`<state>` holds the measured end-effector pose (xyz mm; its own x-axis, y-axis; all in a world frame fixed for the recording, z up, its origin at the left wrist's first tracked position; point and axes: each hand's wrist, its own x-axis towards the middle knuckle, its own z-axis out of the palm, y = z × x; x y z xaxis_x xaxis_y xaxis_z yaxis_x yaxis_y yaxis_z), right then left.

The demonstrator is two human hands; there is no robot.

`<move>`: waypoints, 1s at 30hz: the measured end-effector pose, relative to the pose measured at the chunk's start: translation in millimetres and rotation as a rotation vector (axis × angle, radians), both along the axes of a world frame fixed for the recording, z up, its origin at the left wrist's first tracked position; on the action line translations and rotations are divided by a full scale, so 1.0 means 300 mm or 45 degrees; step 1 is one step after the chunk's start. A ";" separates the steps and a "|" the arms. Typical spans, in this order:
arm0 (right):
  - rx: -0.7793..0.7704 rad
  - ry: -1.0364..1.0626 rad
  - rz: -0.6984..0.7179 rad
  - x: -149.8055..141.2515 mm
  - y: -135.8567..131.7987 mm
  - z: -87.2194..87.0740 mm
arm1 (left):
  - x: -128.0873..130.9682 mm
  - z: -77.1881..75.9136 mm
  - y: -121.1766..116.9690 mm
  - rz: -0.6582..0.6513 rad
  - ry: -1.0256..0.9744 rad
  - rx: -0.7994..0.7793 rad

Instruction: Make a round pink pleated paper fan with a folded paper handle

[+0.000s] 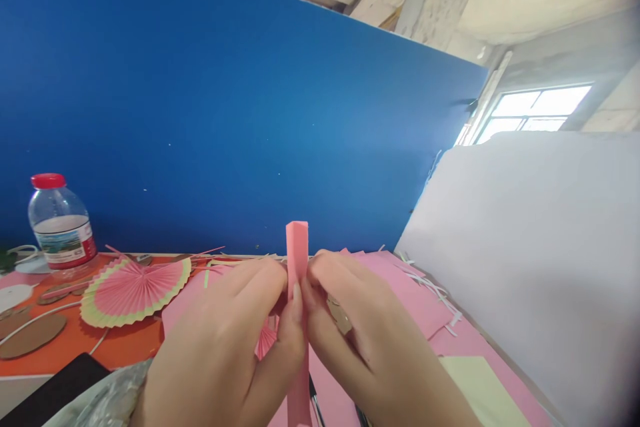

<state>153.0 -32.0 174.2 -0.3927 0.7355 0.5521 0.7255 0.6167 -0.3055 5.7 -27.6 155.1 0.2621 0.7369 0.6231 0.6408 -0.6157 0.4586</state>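
A narrow folded strip of pink paper point(299, 243) stands upright in front of me, its top end rising above my fingers. My left hand point(235, 327) pinches it from the left, with the thumb pressed along its face. From the other side my right hand point(365, 327) pinches the same strip, the thumb and fingertips meeting the left ones. The strip's lower part runs down between my hands toward the bottom edge. Behind the left fingers, a bit of pleated pink paper point(266, 339) shows on the table, mostly hidden.
A pleated pink fan with a yellow-green border point(143, 287) lies at left, near a red-capped plastic bottle point(63, 227) and cardboard ovals point(35, 335). Pink sheets point(400, 287) and thin white paper strips point(445, 300) lie right. A blue panel point(225, 113) rises behind.
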 end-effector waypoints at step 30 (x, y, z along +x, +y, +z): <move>0.076 -0.021 -0.037 0.003 -0.006 -0.015 | -0.015 0.011 0.011 -0.019 0.087 0.133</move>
<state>154.0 -33.9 169.5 -0.3809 0.7128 0.5889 0.7481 0.6119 -0.2567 1.1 -24.2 158.5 0.3167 0.6645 0.6768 0.6588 -0.6675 0.3471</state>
